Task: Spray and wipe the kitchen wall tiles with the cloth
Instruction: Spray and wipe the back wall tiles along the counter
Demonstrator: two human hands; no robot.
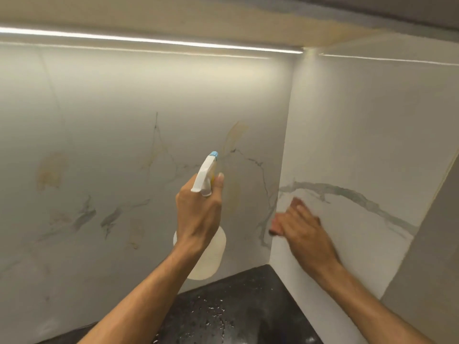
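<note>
My left hand (198,214) is closed around the neck of a clear spray bottle (207,254). Its white trigger head with a blue nozzle (208,173) points up at the back wall tiles (119,135), which are white marble with grey veins and yellowish stains. My right hand (301,229) lies flat, fingers stretched, against the right wall tile (360,135) near the corner, and it is blurred. No cloth shows clearly. Only a small dark edge (273,233) peeks out under the fingertips.
A black countertop (231,314) with water droplets fills the corner below. A lit LED strip (149,40) runs under the upper cabinet (198,18). A grey panel (427,256) stands at the right edge.
</note>
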